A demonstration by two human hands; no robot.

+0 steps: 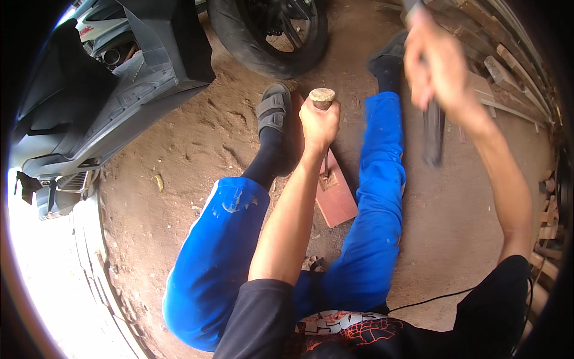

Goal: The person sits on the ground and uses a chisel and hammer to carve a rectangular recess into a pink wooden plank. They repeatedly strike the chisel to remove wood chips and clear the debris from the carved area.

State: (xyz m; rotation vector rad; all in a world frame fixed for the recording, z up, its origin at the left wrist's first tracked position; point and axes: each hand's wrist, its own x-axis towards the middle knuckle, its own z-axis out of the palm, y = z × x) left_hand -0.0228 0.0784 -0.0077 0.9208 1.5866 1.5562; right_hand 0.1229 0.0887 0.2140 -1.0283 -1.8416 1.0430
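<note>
My left hand (320, 124) is wrapped round the handle of a chisel (322, 94), whose pale, flattened top sticks up above the fist. Its thin dark blade runs down to a roughly cut recess in a reddish wooden board (338, 203). The board lies on the ground between my legs, partly hidden by my left hand and forearm. Raised at the upper right, my right hand (439, 69) grips a hammer (433, 136) by its dark handle. Motion blurs the hand and hammer, and the frame's top edge cuts off part of the hammer's head.
A motorcycle wheel (269, 39) stands just beyond my left foot in its dark sandal (274, 109). Dark scooter bodywork (128, 102) fills the upper left. Wooden offcuts (508, 81) are piled along the right side. Underfoot is bare brown earth (173, 146).
</note>
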